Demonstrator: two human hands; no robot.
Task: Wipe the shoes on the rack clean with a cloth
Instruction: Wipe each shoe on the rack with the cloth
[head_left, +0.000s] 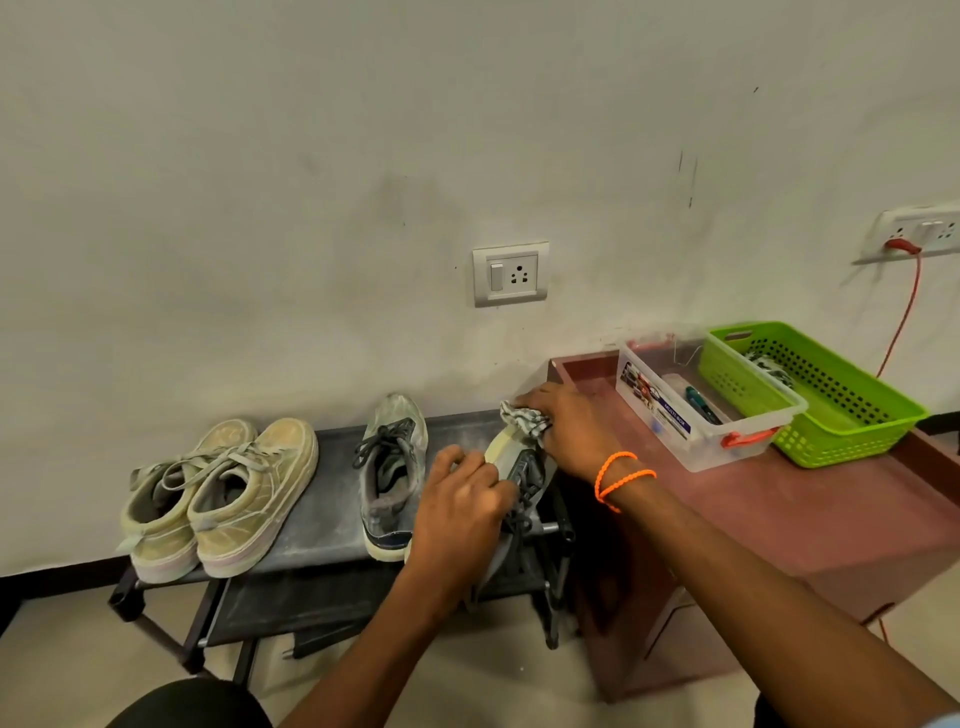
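A dark shoe rack (332, 499) stands against the wall. At its right end my left hand (462, 512) grips a grey laced sneaker (522, 467) that is tipped onto its side. My right hand (566, 428) clutches a crumpled patterned cloth (522, 418) and presses it on the toe of that sneaker. The sneaker's mate (392, 467) lies flat and dusty just to the left. Two beige laced sneakers (223, 493) sit side by side at the rack's left end.
A reddish-brown cabinet (753, 514) stands right of the rack. On it sit a clear plastic box (696, 410) with small items and a green perforated basket (810, 400). A wall socket (510, 274) is above the rack. An orange cable (904, 312) hangs at the far right.
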